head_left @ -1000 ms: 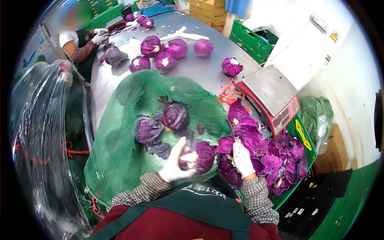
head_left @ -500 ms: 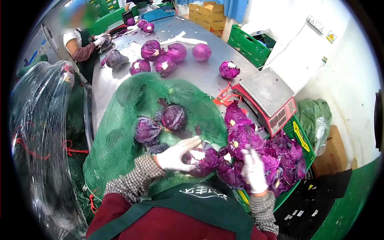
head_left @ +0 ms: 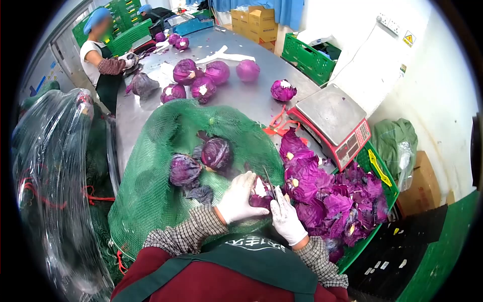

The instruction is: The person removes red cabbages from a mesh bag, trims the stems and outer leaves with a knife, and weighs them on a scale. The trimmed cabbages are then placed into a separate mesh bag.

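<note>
Your white-gloved left hand [head_left: 239, 200] is gripping a round purple cabbage [head_left: 260, 200], thumb and fingers spread; your white-gloved right hand [head_left: 287, 215] is wrapping a thin metal knife [head_left: 268, 179], its blade pointing away from you. A slipping blade could cut your nearby left fingers. The cabbage is sitting between your hands at the green mesh sack [head_left: 143, 196], pale stem end facing up; partly covered, it is showing no clear long axis.

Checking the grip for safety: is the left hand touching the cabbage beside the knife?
Touching. The head view shows the gloved left hand cupped against the cabbage, its thumb along the near side.
</note>
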`<move>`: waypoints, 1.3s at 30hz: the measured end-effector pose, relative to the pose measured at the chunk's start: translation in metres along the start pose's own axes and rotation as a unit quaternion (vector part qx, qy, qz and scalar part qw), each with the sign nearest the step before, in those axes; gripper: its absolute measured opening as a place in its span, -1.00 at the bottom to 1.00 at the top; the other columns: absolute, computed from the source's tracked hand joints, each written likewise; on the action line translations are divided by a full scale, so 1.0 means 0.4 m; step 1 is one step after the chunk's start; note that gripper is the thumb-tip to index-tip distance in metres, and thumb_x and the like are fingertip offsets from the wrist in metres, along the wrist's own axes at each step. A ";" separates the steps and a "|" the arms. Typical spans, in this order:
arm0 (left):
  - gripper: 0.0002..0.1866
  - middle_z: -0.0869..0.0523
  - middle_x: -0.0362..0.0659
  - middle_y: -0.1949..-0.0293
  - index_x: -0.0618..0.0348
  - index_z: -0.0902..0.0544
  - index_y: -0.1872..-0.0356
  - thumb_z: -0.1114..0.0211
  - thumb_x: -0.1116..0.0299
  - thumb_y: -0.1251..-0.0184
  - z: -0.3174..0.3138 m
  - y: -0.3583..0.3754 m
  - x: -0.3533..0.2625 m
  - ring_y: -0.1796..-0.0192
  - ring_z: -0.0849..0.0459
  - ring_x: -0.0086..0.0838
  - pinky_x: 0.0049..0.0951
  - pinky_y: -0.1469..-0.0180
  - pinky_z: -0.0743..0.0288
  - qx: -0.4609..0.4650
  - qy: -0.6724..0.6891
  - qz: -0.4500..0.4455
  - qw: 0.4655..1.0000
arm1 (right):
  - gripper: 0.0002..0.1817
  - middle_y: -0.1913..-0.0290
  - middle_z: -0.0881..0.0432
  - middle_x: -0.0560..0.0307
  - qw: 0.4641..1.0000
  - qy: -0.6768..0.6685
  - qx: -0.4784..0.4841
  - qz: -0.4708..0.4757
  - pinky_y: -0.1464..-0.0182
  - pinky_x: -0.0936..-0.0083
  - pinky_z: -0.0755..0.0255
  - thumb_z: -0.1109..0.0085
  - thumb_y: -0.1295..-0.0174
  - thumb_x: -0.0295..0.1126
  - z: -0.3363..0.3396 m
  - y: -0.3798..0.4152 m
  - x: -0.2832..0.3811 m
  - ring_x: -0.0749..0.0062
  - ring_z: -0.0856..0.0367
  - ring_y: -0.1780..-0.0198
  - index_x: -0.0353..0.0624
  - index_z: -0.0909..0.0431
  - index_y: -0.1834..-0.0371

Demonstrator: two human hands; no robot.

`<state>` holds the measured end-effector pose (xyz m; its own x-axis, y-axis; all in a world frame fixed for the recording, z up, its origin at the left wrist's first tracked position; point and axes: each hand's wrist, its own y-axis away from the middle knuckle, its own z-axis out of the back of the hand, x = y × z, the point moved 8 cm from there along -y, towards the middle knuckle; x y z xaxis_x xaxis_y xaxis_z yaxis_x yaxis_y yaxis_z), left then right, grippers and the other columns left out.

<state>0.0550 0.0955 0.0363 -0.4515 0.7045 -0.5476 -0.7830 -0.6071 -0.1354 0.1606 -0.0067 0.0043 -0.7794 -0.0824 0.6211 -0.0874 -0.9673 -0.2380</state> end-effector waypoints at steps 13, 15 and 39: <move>0.13 -0.34 0.25 -0.33 0.48 -0.29 -0.33 -0.54 -0.16 0.19 -0.017 0.008 -0.064 -0.38 -0.29 0.11 -0.07 -0.44 -0.20 -0.017 -0.082 0.036 0.996 | -0.52 -0.42 -0.21 -0.43 0.998 0.065 -0.018 -0.010 -0.32 0.24 -0.35 0.19 -0.45 -0.44 0.008 -0.023 0.001 -0.08 -0.41 -0.33 -0.46 -0.19 -0.39; 0.15 -0.35 0.25 -0.32 0.49 -0.28 -0.33 -0.54 -0.18 0.19 -0.013 0.011 -0.057 -0.37 -0.29 0.12 -0.06 -0.44 -0.19 -0.033 -0.079 0.030 0.996 | -0.52 -0.37 -0.31 -0.41 0.998 -0.007 -0.058 -0.035 -0.22 0.23 -0.46 0.14 -0.43 -0.42 0.025 -0.032 -0.008 -0.03 -0.49 -0.26 -0.39 -0.25 -0.38; -0.35 -0.54 -0.22 -0.24 0.20 -0.32 -0.40 -0.32 0.28 -0.33 -0.009 0.172 0.262 -0.26 -0.50 -0.50 -0.45 -0.27 -0.39 -0.057 0.601 0.186 0.775 | -0.71 0.40 -0.60 -0.23 0.924 0.084 -0.282 -0.245 0.35 0.23 -0.45 -0.05 -0.36 -0.34 0.369 0.161 -0.212 0.08 -0.62 0.43 -0.38 -0.51 0.04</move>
<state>-0.0447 0.1263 -0.0335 0.1413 -0.3386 -0.9302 -0.6210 -0.7622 0.1831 0.3128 -0.0976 0.0465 -0.6412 0.4175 0.6438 -0.7283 -0.5954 -0.3393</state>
